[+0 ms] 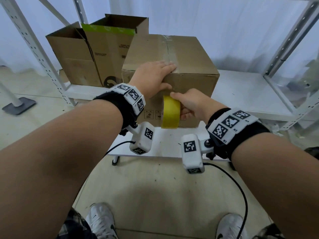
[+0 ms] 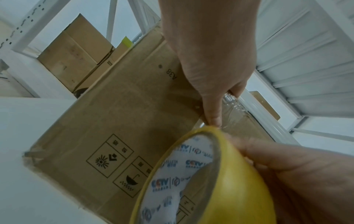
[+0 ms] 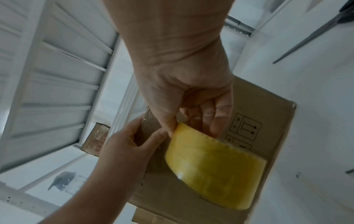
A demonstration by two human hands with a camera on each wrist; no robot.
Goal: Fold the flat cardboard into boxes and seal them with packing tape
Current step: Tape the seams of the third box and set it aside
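Gripping tape roll [image 1: 170, 112] — right hand [image 1: 193, 105] — against box [image 1: 191, 83] front.

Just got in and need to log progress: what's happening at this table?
A person is taping a closed box on the white table. The left hand lies over its top front edge, thumb on the front. The right hand grips a yellow tape roll against the front face. Tape already runs along the top seam. Two open boxes stand behind.

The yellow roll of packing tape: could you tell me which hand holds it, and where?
The right hand grips the yellow roll of packing tape, fingers through its core, thumb on the outer rim.
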